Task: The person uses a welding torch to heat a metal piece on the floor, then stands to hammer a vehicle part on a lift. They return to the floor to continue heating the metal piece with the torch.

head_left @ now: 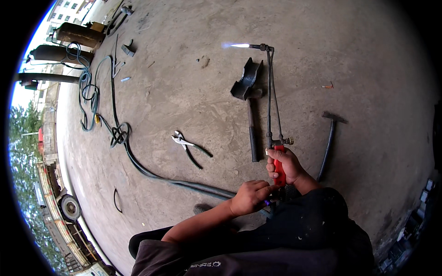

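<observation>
My right hand (285,163) is closed on the red handle (279,177) of a cutting torch (269,101), held upright in the picture with a blue flame (235,45) burning leftward from its tip. My left hand (251,198) is closed at the handle's lower end, fingers on the valve or hose fittings there, partly hidden. Beyond my hands lie a hammer (252,138) and a bent dark metal piece (241,85) touching near the hammer's head. Slip-joint pliers (184,142) lie open to the left; a second hammer (330,140) lies to the right.
Gas cylinders (76,33) with coiled hoses (90,92) are at the upper left, and hoses (156,175) run across the concrete floor (161,110) toward me. A truck (50,198) stands at the left. Small metal items (128,49) and a dark pile (416,214) lie near the edges.
</observation>
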`<state>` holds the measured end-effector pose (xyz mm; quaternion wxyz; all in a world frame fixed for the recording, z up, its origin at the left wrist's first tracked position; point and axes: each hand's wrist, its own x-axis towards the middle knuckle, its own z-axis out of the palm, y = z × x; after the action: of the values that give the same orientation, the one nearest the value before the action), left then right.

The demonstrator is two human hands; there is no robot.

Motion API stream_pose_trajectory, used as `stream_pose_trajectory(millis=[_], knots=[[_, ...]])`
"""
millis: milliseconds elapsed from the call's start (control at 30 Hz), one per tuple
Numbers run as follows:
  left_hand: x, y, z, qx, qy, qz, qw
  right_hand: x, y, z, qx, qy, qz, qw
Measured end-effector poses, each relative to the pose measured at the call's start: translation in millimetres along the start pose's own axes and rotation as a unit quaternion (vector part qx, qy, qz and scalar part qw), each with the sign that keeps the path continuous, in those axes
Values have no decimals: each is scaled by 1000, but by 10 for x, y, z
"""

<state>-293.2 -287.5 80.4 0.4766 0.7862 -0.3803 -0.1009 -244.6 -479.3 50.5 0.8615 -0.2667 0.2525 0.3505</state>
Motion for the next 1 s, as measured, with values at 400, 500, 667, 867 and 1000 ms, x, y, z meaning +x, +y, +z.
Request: stream_pose_trajectory(millis=[400,500,667,867,1000], knots=[[27,14,-14,-27,-4,-8,1000,24,25,-31,-23,-21,7,999],[31,15,-14,-28,-10,-9,1000,26,29,-82,-25,-32,10,999],[30,15,2,-30,-10,-6,999,5,32,-65,-6,-1,3,1000],[-128,-17,-20,-49,-20,-49,997,7,35,-89,-25,4,-7,1000],[-425,-158,-35,-50,-38,-108,992,6,51,-101,-4,11,-7,1000]])
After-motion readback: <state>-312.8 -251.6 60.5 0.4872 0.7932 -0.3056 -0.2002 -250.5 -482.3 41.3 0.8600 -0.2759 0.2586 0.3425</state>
